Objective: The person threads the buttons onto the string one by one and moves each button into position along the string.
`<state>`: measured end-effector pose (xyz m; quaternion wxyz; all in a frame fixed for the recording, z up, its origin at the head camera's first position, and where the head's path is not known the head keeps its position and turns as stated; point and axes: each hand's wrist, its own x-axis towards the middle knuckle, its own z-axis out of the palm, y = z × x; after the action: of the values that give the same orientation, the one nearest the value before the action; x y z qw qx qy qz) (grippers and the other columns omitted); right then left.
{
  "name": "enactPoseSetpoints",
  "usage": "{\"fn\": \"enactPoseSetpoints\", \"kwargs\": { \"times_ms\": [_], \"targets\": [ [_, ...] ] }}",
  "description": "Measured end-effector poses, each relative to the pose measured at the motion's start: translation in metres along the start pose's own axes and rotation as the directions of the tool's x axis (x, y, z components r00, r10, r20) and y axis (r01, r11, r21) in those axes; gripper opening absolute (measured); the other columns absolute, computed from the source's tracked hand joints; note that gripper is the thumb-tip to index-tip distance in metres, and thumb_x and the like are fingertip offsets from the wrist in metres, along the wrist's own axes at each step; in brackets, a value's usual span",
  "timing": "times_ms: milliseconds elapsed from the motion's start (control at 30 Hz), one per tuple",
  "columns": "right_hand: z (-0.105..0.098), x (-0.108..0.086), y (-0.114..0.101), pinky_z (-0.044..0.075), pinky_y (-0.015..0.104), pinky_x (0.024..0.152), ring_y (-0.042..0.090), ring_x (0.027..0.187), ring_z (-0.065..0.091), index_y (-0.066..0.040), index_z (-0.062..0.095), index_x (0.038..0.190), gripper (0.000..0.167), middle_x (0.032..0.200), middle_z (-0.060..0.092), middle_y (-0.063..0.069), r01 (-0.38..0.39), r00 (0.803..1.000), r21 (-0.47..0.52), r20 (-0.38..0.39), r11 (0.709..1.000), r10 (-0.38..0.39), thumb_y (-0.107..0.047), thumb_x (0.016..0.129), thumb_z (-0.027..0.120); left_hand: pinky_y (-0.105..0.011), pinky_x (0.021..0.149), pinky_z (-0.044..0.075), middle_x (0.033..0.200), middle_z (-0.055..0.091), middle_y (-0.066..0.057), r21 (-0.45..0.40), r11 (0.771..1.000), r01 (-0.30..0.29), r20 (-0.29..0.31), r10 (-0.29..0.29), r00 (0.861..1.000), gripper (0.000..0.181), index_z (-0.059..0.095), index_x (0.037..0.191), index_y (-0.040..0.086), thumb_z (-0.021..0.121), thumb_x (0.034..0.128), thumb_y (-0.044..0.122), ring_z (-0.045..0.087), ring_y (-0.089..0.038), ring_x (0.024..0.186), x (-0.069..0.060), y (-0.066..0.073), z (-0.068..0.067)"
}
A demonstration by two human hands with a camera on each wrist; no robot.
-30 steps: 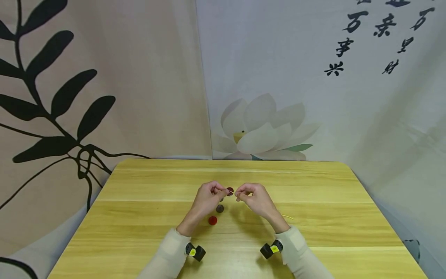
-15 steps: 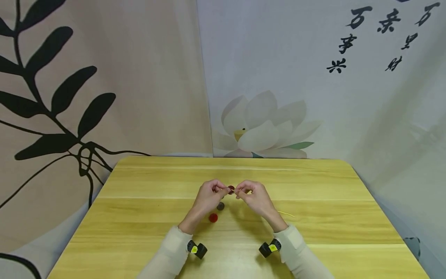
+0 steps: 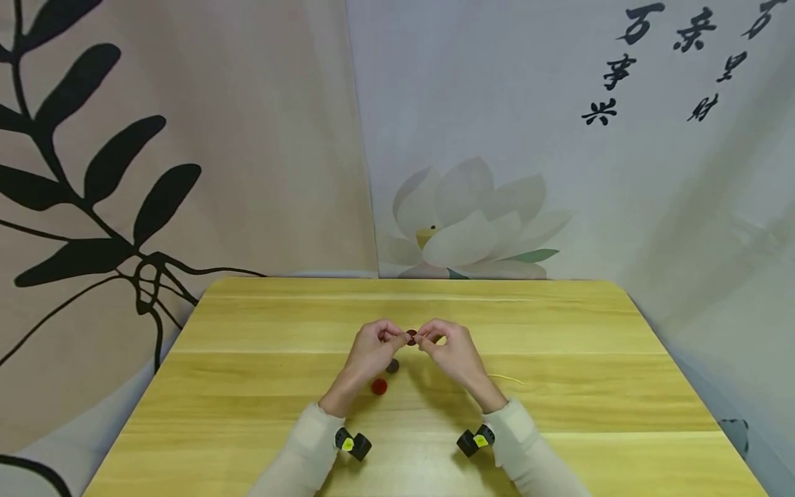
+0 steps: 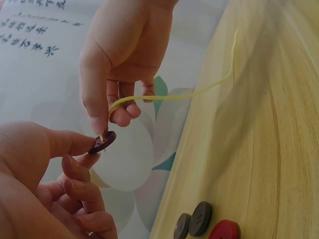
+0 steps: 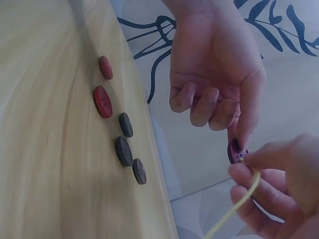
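A dark purple-red button (image 4: 103, 143) with several holes is pinched at its edge between the thumb and forefinger of my left hand (image 3: 373, 348). My right hand (image 3: 452, 351) pinches a yellow string (image 5: 234, 209) near its end, right against the button's face. In the left wrist view the string's tip meets the button at its holes; whether it passes through cannot be told. From the right fingers the rest of the string trails away over the table. Both hands are raised above the wooden table (image 3: 279, 400), fingertips almost touching.
On the table below the left hand lie red buttons (image 5: 102, 101) and several dark grey buttons (image 5: 124, 151). A printed curtain (image 3: 466, 138) hangs behind the table's far edge. Each wrist carries a small black camera (image 3: 352, 444).
My right hand has moved left to the button, bringing the string's end against it. The left hand keeps its pinch on the button. The head view has shifted slightly.
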<state>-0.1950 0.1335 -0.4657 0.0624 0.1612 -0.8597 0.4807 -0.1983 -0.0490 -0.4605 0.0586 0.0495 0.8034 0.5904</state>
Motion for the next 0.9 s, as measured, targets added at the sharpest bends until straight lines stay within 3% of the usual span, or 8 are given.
{"fn": "enactPoseSetpoints", "kwargs": {
  "times_ms": [200, 533, 733, 900],
  "targets": [
    [0.0010, -0.0002, 0.0000, 0.048, 0.029, 0.068, 0.011, 0.072, 0.063, -0.008, 0.072, 0.089, 0.004, 0.073, 0.069, -0.007, 0.016, 1.000, -0.021, -0.019, 1.000, -0.016, -0.012, 0.090, 0.073, -0.024, 0.056, 0.038, 0.076, 0.061, -0.012, -0.011, 1.000, 0.003, 0.005, -0.003, 1.000, 0.012, 0.069, 0.088, 0.007, 0.070, 0.0919, 0.018, 0.048, -0.015, 0.065, -0.0004, 0.0013, 0.0004],
    [0.0000, 0.0030, -0.0026, 0.050, 0.032, 0.070, 0.012, 0.073, 0.063, -0.010, 0.072, 0.089, 0.003, 0.076, 0.071, -0.004, 0.012, 0.999, -0.011, -0.046, 1.000, -0.013, -0.010, 0.088, 0.075, -0.024, 0.055, 0.037, 0.073, 0.058, -0.006, -0.004, 1.000, 0.024, -0.003, -0.024, 1.000, 0.012, 0.069, 0.088, 0.007, 0.069, 0.0925, 0.018, 0.047, -0.015, 0.063, 0.0024, 0.0041, -0.0003],
    [0.0014, -0.0001, -0.0003, 0.051, 0.032, 0.065, 0.011, 0.071, 0.061, -0.004, 0.066, 0.107, 0.026, 0.078, 0.068, -0.002, 0.064, 0.996, -0.032, -0.052, 0.997, -0.066, -0.004, 0.083, 0.077, -0.024, 0.054, 0.036, 0.069, 0.053, 0.000, -0.009, 0.999, 0.032, -0.007, -0.033, 0.999, 0.013, 0.069, 0.087, 0.006, 0.069, 0.0918, 0.018, 0.046, -0.014, 0.062, 0.0024, 0.0028, 0.0002],
    [0.0037, -0.0025, 0.0004, 0.044, 0.044, 0.083, 0.008, 0.069, 0.060, -0.003, 0.063, 0.116, 0.039, 0.080, 0.068, -0.003, 0.104, 0.994, -0.105, -0.027, 0.989, -0.108, -0.008, 0.081, 0.081, -0.024, 0.052, 0.034, 0.069, 0.053, 0.000, -0.011, 0.999, 0.039, -0.002, -0.039, 0.999, 0.013, 0.068, 0.086, 0.006, 0.068, 0.0918, 0.017, 0.044, -0.014, 0.061, 0.0014, 0.0022, 0.0020]
  ]
}}
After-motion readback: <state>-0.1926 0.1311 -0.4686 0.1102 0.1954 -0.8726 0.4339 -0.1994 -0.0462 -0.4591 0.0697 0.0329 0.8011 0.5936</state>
